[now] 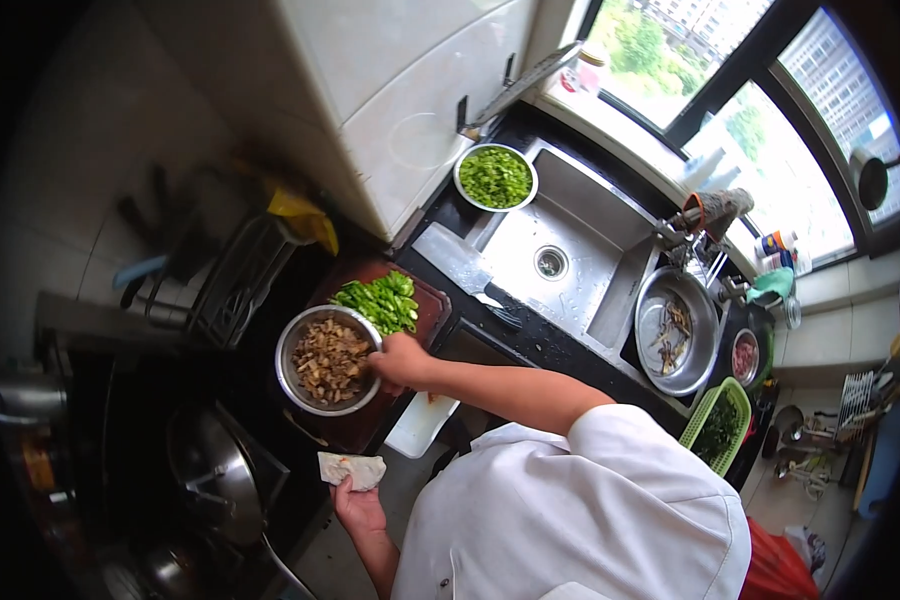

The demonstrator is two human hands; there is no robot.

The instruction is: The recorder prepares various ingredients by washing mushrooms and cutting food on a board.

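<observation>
My right hand [403,364] grips the rim of a steel bowl [283,375] that holds chopped brown pieces [331,360], perhaps mushroom. The bowl is over a dark red cutting board [433,298]; whether it rests on the board I cannot tell. Beside the bowl, a pile of sliced green peppers [382,298] lies on the board. Lower down, my left hand [358,506] holds a folded whitish cloth [351,470], apart from the bowl. A white plastic container [420,427] is below the board's edge, partly hidden by my right arm.
A cleaver [454,259] lies by the steel sink [570,232]. A bowl of chopped greens [496,178] stands at the sink's corner. Beyond are a steel basin [675,330], a small bowl of meat [745,356] and a green basket [739,405]. A wok [214,472] is on the stove side.
</observation>
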